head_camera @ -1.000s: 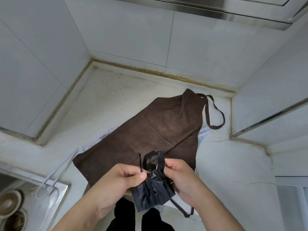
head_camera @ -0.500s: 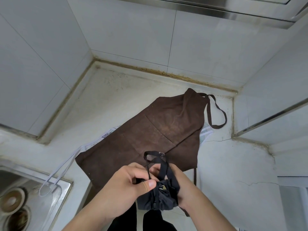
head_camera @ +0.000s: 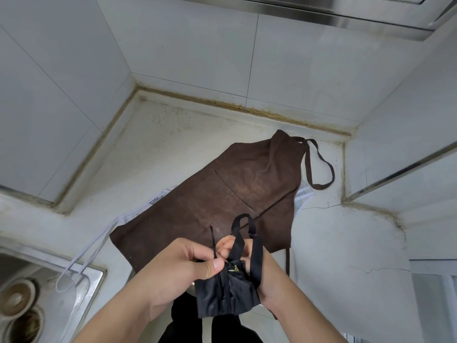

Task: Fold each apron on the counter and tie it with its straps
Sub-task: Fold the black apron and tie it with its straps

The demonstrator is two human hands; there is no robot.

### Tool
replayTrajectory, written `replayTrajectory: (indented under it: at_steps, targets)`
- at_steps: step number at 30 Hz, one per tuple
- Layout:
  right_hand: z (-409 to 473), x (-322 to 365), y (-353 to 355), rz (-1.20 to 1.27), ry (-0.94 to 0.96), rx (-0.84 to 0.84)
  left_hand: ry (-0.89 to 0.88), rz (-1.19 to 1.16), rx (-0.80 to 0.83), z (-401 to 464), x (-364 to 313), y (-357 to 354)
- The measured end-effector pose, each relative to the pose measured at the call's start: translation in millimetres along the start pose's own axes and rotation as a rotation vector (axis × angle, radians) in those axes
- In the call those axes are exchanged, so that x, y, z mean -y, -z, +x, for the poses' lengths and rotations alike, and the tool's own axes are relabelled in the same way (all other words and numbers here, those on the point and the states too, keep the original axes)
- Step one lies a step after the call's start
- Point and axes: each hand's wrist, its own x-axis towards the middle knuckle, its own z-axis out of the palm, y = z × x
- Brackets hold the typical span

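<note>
Head cam looks down at a pale, stained counter [head_camera: 173, 134] tucked into a tiled corner, with grimy brownish caulk along the wall joint and a few hairline cracks on the right side. Bottom left is a stainless steel sink [head_camera: 91, 280], shiny and scratched up, and sitting in it are a couple of round brownish bowl-type dishes [head_camera: 17, 298]; can't really tell what's in them.

Both hands are up above the counter's near edge holding a folded black apron [head_camera: 225, 295]. It's a small crumpled bundle, thin smooth fabric with lots of creases, and there's a little metal buckle thing near the top. The left hand [head_camera: 178, 271] has thumb and fingers pinched together on a thin black strap [head_camera: 212, 241] that sticks straight up. The right hand [head_camera: 267, 276] is mostly hidden behind the bundle, fingers curled round it, with a wider flat strap loop [head_camera: 243, 219] arching over the top.

Behind that, a brown apron [head_camera: 235, 194] lies spread flat on the counter, suede-looking and matte, with its neck loop flopped off to the right. Underneath it a white patterned apron [head_camera: 303, 196] peeks out at the edges, and its pale ties [head_camera: 84, 258] trail over the sink rim.
</note>
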Motion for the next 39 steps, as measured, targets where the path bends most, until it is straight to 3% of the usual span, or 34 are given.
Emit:
replayTrajectory:
  at_steps: [5,8,10,12,13,15,16,18,20,29,34,39]
  targets:
    - [-17,-2,12,0.126,-0.067,0.065,-0.022,-0.064,-0.093,-4,2,-2]
    - [-17,-10,28,0.202,-0.084,-0.045,-0.099,0.067,-0.254,-5,2,-3]
    - [-19,-15,36,-0.016,-0.007,-0.301,-0.169,0.225,-0.421,-3,3,-5]
    - [-25,-11,34,-0.424,0.212,-0.558,-0.283,0.365,-0.531,2,7,-5]
    - [-27,-4,31,-0.584,0.372,-0.589,-0.358,0.432,-0.544,6,11,-5]
    - [-29,16,18,-0.798,0.682,-0.42,-0.551,0.585,-0.509,16,22,-1]
    - [-26,26,10,-0.869,0.743,-0.28,-0.645,0.638,-0.479,22,27,1]
    - [-11,41,-2,-0.956,0.647,-0.024,-0.766,0.7,-0.432,35,31,7]
    - [12,48,-6,-1.006,0.457,0.069,-0.82,0.769,-0.435,47,34,15]
    - [77,18,-4,-0.92,0.347,-0.199,-0.694,0.762,-0.372,90,81,43]
    - [85,-9,-6,-0.899,0.401,-0.375,-0.495,0.46,-0.532,84,99,49]
    - [77,-21,-17,-0.901,0.455,-0.345,-0.399,0.412,-0.653,71,93,44]
